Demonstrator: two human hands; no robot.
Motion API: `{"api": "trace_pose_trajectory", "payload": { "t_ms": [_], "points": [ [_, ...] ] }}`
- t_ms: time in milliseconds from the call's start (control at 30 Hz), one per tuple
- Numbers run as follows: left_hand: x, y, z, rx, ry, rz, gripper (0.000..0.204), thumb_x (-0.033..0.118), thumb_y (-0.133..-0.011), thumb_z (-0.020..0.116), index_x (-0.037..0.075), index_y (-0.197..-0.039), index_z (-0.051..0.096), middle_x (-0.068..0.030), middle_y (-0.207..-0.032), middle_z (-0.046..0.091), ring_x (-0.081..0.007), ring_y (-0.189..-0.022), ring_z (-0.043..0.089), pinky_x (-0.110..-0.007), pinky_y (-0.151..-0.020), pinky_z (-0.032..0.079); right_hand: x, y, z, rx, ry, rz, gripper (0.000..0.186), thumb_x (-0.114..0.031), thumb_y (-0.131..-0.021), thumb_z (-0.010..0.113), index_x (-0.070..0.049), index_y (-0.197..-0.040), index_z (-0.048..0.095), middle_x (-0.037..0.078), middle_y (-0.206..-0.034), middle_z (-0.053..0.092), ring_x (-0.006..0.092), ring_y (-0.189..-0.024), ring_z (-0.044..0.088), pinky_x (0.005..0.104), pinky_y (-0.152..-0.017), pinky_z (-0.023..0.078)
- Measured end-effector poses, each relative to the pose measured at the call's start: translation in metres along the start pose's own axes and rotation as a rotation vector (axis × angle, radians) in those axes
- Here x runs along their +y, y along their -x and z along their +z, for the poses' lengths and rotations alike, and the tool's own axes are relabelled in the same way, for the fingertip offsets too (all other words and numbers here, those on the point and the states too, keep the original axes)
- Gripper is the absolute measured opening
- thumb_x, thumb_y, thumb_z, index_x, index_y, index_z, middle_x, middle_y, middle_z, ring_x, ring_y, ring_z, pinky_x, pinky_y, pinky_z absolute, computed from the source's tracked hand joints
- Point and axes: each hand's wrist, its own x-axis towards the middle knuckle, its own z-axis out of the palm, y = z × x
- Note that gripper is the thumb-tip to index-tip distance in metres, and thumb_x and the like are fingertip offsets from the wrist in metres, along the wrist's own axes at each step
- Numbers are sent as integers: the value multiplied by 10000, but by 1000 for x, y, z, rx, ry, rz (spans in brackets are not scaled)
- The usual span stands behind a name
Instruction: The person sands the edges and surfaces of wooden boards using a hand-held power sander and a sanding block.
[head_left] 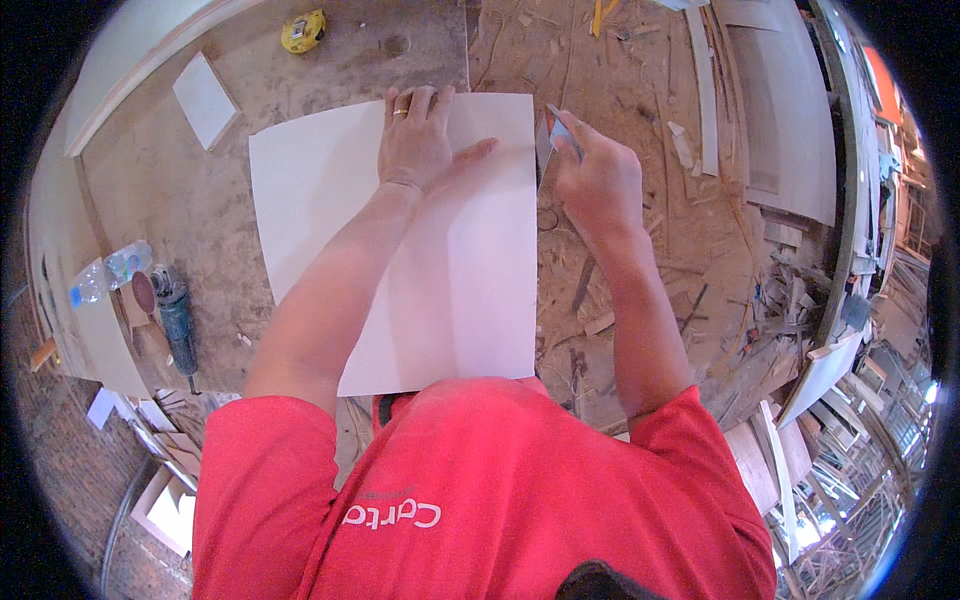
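Observation:
A large white sheet or panel [480,250] lies in front of me, its near edge against my red shirt. Across its far part rests my left hand [417,140], palm down with the thumb spread and the fingertips at the far edge. Just off the panel's right edge, my right hand [600,180] is closed around a small hand tool [557,130] with orange and pale blue parts. A thin grey blade-like piece shows beside the panel edge; my fingers hide much of the tool, so its exact kind is unclear.
A yellow tape measure [303,32] and a small white offcut [206,100] lie at the far left. An angle grinder [176,318] sits by plastic bottles [110,272] on the left. Wood scraps [600,322] litter the brown worktable at right, beside long strips [703,90].

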Motion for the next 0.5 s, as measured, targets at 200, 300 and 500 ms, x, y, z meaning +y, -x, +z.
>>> {"api": "trace_pose_trajectory", "payload": {
  "t_ms": [200, 300, 500],
  "points": [
    [-1, 2, -3, -10, -5, 44, 983, 752, -789, 744, 7, -1411, 593, -165, -1322, 586, -386, -1356, 491, -553, -1257, 266, 0, -21, 2, -111, -26, 78, 319, -242, -985, 681, -84, -1252, 758, 253, -1082, 742, 438, -1030, 718, 471, -894, 573],
    [0, 3, -2, -54, -31, 32, 1005, 799, -813, 670, 46, -1470, 564, -152, -1329, 561, -366, -1379, 462, -547, -1290, 193, 2, -17, -1, -107, -64, 82, 321, -236, -985, 681, -89, -1261, 755, 248, -1093, 742, 429, -1046, 719, 456, -896, 575],
    [-6, -2, 1, -17, -1, 53, 1002, 798, -810, 674, 34, -1451, 581, -157, -1331, 568, -373, -1360, 485, -551, -1288, 204, 7, -17, 5, -99, -46, 69, 320, -249, -985, 663, -102, -1252, 761, 232, -1050, 748, 413, -1002, 731, 458, -869, 584]
  ]
}}
